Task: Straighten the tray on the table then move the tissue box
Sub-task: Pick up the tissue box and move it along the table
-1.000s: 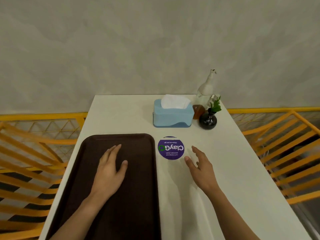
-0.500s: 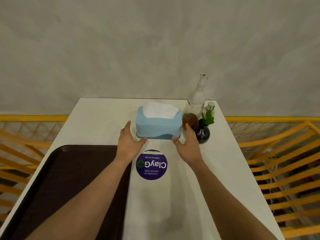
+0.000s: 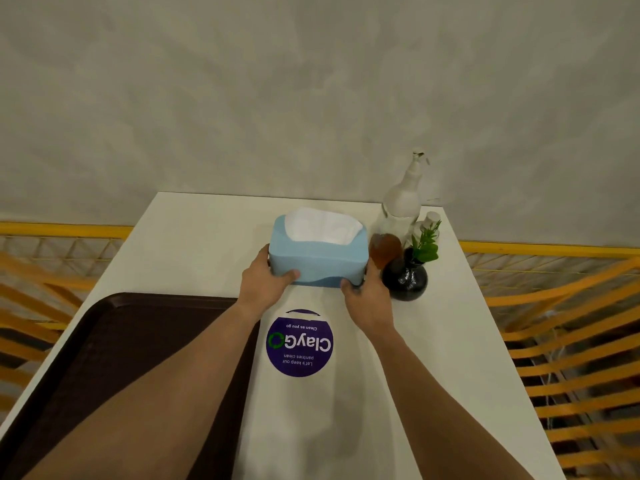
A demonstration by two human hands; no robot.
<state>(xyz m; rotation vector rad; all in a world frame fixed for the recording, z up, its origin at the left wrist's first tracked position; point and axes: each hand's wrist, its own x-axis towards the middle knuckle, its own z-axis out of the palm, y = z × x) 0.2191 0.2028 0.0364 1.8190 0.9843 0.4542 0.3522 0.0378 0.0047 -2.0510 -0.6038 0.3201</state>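
Note:
The light blue tissue box [image 3: 320,258], with white tissue showing at its top, stands at the far middle of the white table [image 3: 194,237]. My left hand [image 3: 265,284] grips its left end, thumb on the front face. My right hand [image 3: 369,294] grips its right end. The dark brown tray [image 3: 114,344] lies at the near left of the table, its long sides parallel to the table edge, partly hidden under my left forearm.
A black round vase with a green sprig [image 3: 405,278], a brown bottle [image 3: 382,249] and a clear pump bottle [image 3: 403,199] crowd right of the box. A purple round sticker [image 3: 299,342] is on the table. Yellow railings [image 3: 561,327] flank both sides; a grey wall lies behind.
My left hand left the tray and both hands reached forward to the tissue box. They now close on its two ends; half a second ago they were just touching its front corners.

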